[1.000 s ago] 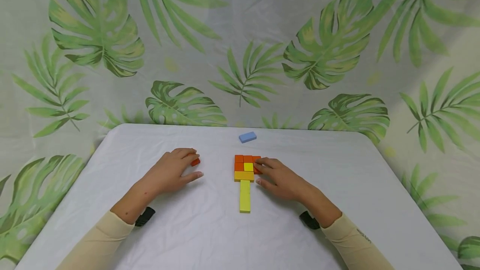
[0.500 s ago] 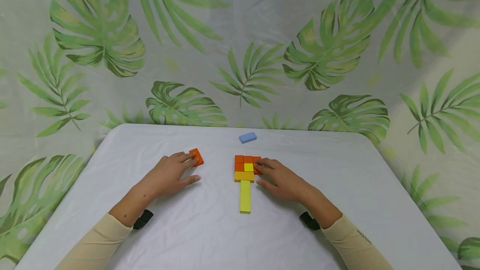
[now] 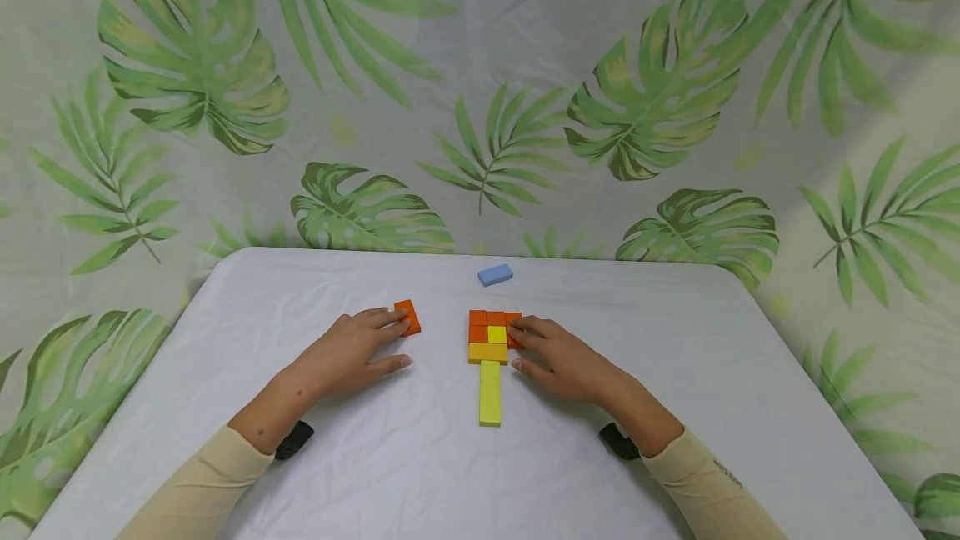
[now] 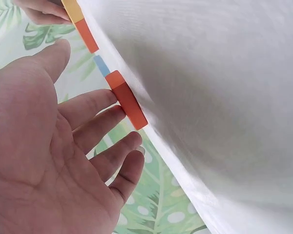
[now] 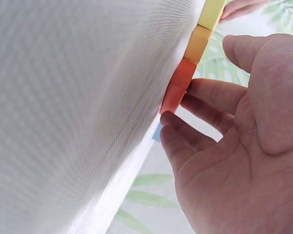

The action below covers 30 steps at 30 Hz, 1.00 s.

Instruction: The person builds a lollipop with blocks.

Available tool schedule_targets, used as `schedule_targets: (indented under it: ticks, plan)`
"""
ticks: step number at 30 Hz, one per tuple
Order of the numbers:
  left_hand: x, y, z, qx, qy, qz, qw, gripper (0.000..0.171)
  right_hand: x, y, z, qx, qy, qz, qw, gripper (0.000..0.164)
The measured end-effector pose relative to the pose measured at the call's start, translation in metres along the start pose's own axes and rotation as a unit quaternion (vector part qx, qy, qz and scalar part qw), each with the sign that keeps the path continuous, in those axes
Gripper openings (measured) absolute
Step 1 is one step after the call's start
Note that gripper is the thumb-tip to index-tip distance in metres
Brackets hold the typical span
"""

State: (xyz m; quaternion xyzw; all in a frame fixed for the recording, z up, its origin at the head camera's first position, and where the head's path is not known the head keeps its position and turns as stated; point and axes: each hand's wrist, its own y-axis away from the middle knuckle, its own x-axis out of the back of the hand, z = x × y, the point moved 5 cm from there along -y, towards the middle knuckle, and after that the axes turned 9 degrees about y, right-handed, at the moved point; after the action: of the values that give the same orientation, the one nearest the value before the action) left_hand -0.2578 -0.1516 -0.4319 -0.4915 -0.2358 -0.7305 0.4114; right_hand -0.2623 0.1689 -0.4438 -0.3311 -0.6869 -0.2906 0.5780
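My left hand (image 3: 352, 352) has its index and middle fingertips on a loose orange-red block (image 3: 413, 323), which lies flat left of the group; the thumb is spread away from it. In the left wrist view those fingers touch the side of the same block (image 4: 133, 107). Just right of centre, several orange-red blocks (image 3: 478, 318) stand packed around a small yellow block (image 3: 497, 334). Below them come an amber block (image 3: 487, 353) and a long yellow-green block (image 3: 490, 394). My right hand (image 3: 566, 361) rests its fingertips on the group's right-side orange-red blocks (image 5: 178, 87), thumb apart.
A blue block (image 3: 496, 275) lies near the table's far edge, beyond the group. White cloth (image 3: 480, 490) covers the table. Behind it hangs a leaf-patterned curtain (image 3: 480, 48). Each wrist wears a dark device (image 3: 620, 440).
My left hand has slid the loose orange-red block rightward over the cloth, closer to the group. It shows more fully than at first. The right hand and the group stay put.
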Motion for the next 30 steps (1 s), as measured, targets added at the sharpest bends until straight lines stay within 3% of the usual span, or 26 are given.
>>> schedule_targets:
  ticks: [30]
  plan:
    - [-0.015, -0.024, 0.027, -0.027, 0.025, -0.048, 0.9982, 0.070, -0.001, -0.001, 0.000, -0.002, -0.004, -0.005, 1.000, 0.063]
